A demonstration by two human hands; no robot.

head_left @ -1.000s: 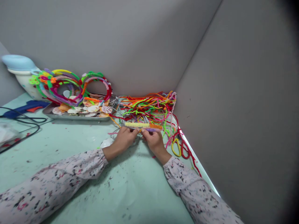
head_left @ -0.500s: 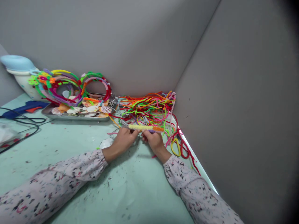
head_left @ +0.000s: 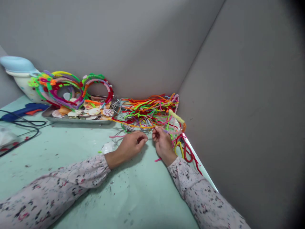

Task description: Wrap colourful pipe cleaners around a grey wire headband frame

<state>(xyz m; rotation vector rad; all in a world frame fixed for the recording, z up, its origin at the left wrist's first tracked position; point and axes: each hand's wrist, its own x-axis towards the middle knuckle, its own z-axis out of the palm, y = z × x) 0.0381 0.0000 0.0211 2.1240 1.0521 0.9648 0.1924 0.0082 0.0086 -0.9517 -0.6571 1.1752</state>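
Note:
My right hand (head_left: 164, 143) is closed on a headband wrapped in fuzzy pipe cleaner, with a pale yellow stretch (head_left: 176, 116) and orange, pink and purple parts. The band curves out to the right of the fingers. At my right fingertips an orange pipe cleaner (head_left: 133, 125) stretches off to the left, toward the tray. To the left, my left hand (head_left: 132, 144) is curled, thumb and forefinger close together, slightly apart from the right. Whatever those fingers hold, if anything, is hidden.
Behind my hands lies a tangled pile of pipe cleaners (head_left: 152, 108). Left of it, a metal tray (head_left: 78, 121) holds shells and several finished headbands (head_left: 98, 81). A blue glue gun (head_left: 17, 113) with black cable lies farther left, near a blue-lidded container (head_left: 17, 64). Yellow-and-red-handled scissors (head_left: 188, 155) lie right.
The band has swung from lying level between both hands to rising at the right, held by my right hand. My hands have parted slightly, and the orange pipe cleaner now shows stretched leftward.

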